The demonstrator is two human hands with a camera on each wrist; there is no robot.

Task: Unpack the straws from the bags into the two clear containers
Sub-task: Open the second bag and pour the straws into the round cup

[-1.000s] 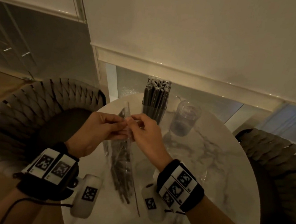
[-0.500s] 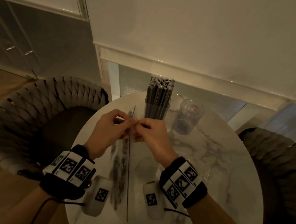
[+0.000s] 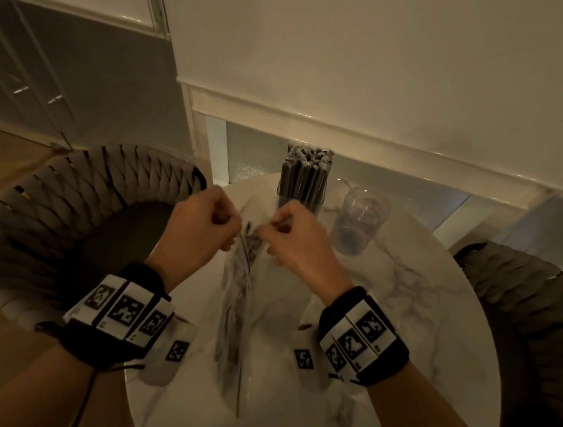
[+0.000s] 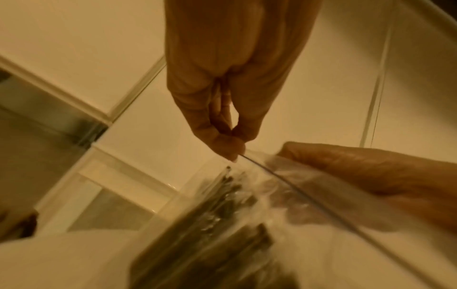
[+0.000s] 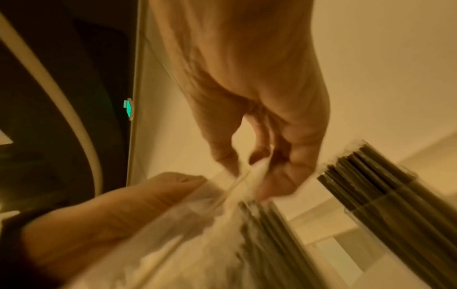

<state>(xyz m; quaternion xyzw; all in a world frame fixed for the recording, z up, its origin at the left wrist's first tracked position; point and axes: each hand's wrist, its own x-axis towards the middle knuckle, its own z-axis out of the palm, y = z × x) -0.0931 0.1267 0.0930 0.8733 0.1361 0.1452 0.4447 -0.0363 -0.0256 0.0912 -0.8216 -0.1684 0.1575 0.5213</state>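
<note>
A long clear plastic bag (image 3: 236, 312) of dark straws hangs over the round marble table (image 3: 399, 328). My left hand (image 3: 227, 223) pinches one side of the bag's top and my right hand (image 3: 268, 232) pinches the other, with the mouth spread between them. The left wrist view shows my left hand (image 4: 235, 148) pinching the bag's edge above the straw ends (image 4: 227, 195). In the right wrist view my right hand (image 5: 249, 166) pinches crumpled plastic. Behind the hands stands a clear container (image 3: 301, 194) packed with dark straws. To its right stands a second clear container (image 3: 358, 220) with no straws in it.
Two woven chairs flank the table, one at the left (image 3: 50, 211) and one at the right (image 3: 537, 324). A wall with white trim (image 3: 350, 123) runs close behind the table. Wooden floor (image 3: 0, 158) shows at the far left.
My hands have drawn apart, spreading the bag's top where they were pinched together before. The head view has tipped down a little.
</note>
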